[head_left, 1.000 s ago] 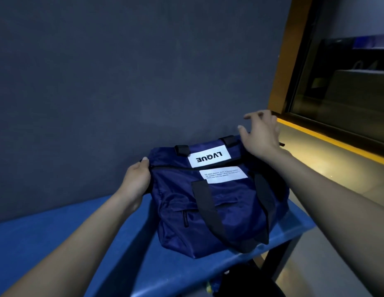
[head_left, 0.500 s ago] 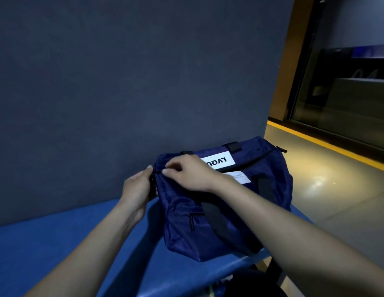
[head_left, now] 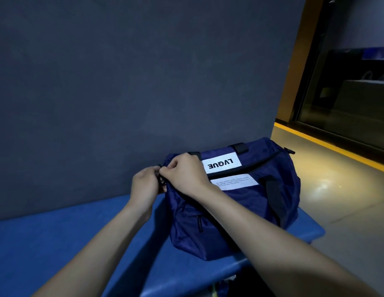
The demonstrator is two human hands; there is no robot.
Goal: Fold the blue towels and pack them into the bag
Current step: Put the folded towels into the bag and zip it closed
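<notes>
Just beyond my left hand and right hand the dark wall blocks any reach forward. The bag fills the bench to their right; leftward the bench top lies open.

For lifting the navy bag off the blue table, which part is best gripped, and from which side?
Probably the black strap handle draped over the navy bag, taken from above: it forms a loose band lying on the top face, so fingers could hook under it. Both hands, left hand and right hand, are busy at the bag's left end.
</notes>
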